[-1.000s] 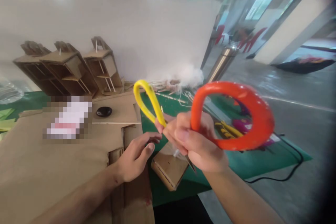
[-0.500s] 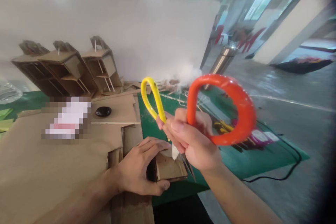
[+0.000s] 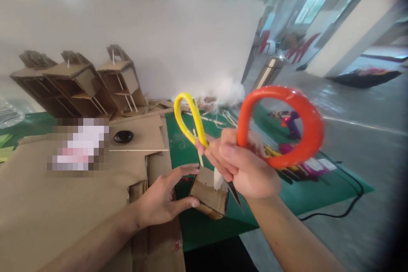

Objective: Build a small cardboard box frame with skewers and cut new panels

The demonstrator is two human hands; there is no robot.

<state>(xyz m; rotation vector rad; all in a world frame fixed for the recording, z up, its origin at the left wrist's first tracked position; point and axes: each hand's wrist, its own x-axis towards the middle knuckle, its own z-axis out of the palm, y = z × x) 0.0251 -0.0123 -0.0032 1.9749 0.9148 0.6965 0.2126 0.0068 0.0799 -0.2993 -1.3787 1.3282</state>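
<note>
A pair of scissors with one yellow and one orange handle loop is gripped in my right hand, around the part between the loops, dark blades pointing down. Beneath that hand, a white pointed piece sits over the top of a small cardboard box; whether the hand holds it is unclear. My left hand has its thumb on the near left side of the box and its fingers at the far left corner, gripping it. A thin pale stick shows behind the box.
Cardboard sheets cover the left of the green table, with a black oval object on them. Cardboard structures stand behind. A steel bottle, pliers-like tools and a black cable are to the right.
My left hand has moved from beside the box onto its left side. The box has turned. My right hand still holds the scissors and has shifted slightly right.
</note>
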